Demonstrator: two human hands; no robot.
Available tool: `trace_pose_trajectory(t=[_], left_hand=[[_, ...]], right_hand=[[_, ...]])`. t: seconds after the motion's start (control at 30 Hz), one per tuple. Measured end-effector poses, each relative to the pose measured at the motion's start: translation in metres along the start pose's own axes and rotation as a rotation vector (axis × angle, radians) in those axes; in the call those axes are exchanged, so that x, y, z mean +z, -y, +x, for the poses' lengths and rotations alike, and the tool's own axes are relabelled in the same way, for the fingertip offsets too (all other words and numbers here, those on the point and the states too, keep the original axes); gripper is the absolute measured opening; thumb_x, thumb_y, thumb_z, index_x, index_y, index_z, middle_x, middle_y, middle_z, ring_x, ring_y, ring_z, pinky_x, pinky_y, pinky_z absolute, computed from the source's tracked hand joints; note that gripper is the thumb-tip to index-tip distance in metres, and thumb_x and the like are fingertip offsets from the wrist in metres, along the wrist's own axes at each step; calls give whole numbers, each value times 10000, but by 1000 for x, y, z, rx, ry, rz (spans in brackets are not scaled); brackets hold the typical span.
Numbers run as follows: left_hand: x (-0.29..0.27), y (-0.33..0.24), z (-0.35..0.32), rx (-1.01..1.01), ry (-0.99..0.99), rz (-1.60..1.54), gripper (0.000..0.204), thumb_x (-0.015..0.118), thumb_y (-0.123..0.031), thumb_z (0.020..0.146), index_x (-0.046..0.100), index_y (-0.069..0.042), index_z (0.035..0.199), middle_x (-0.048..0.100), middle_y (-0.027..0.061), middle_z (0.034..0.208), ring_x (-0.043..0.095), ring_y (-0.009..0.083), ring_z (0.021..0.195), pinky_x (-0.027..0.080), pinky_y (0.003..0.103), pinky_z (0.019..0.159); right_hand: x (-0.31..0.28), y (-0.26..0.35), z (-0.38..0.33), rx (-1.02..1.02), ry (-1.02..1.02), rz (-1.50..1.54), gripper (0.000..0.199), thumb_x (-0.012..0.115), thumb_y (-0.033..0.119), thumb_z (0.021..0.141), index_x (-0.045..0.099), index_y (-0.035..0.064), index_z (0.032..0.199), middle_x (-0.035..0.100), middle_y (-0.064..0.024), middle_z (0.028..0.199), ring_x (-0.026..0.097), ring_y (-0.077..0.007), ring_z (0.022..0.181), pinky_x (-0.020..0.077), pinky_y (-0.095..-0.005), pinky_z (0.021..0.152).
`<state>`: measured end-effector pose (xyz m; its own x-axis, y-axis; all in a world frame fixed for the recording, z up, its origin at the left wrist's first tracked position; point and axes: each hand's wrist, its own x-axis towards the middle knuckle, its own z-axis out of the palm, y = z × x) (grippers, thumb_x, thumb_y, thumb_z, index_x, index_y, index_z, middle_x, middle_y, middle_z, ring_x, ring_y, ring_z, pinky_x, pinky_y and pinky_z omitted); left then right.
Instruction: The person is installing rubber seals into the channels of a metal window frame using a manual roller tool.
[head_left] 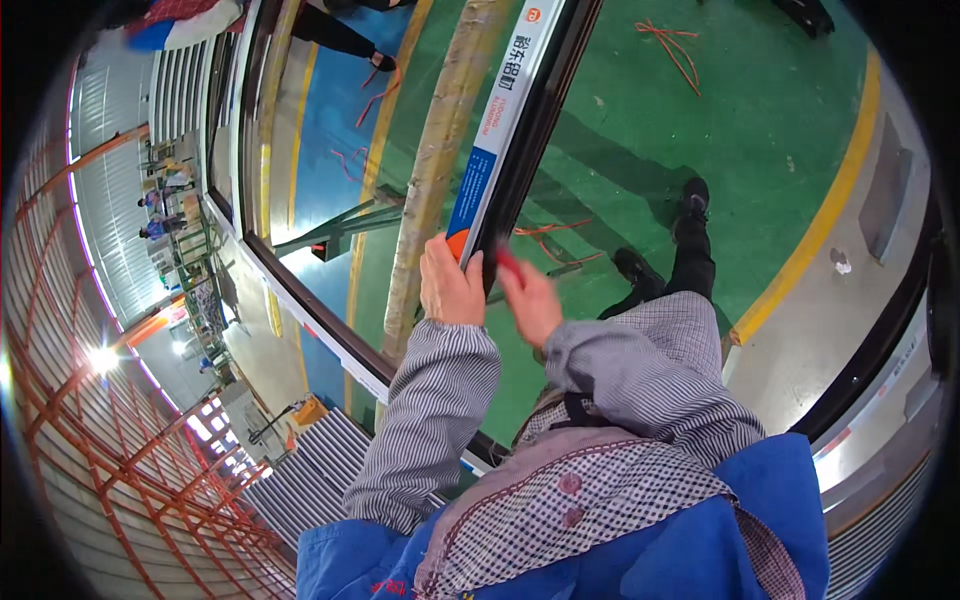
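A person in a striped grey shirt and blue apron works at a long dark aluminium frame bar (535,120) wrapped in white, blue and orange protective film, which runs up and away over a green floor (650,110). The left hand (450,285) lies against the bar's near end, fingers together, covering the film's orange tip. The right hand (530,300), just beside the bar, pinches a small red object (blurred, its kind unclear). The bar's lower end is hidden behind both hands.
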<state>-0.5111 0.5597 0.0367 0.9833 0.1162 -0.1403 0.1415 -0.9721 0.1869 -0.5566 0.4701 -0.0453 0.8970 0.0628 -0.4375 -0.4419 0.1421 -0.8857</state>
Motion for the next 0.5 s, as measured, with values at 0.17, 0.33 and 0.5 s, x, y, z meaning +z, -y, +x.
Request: trace_pose_trajectory(t=[0.17,0.33,0.5], left_hand=[[4,-3,-2,49,-141,23,418,647,-171,802,447,-15,1135,539,179,996,515,367,926,421,458,767],[7,-9,-4,4,-146,49,419,644,-172,803,452,-14,1139,541,181,1005,516,369,928,425,458,769],[7,12,-4,89,-136,46,489,651,-163,797,425,-19,1206,547,169,1037,519,370,960,433,447,784]], right_hand=[[-37,32,57,41,-186,154,306,521,310,932,563,8,905,514,-89,613,494,-158,524,392,-323,499],[-27,42,59,127,-200,226,344,514,324,933,561,-10,867,559,-159,663,552,-217,602,432,-377,589],[29,-35,-38,-58,156,-109,367,541,365,896,577,1,883,607,-236,779,600,-403,733,461,-453,648]])
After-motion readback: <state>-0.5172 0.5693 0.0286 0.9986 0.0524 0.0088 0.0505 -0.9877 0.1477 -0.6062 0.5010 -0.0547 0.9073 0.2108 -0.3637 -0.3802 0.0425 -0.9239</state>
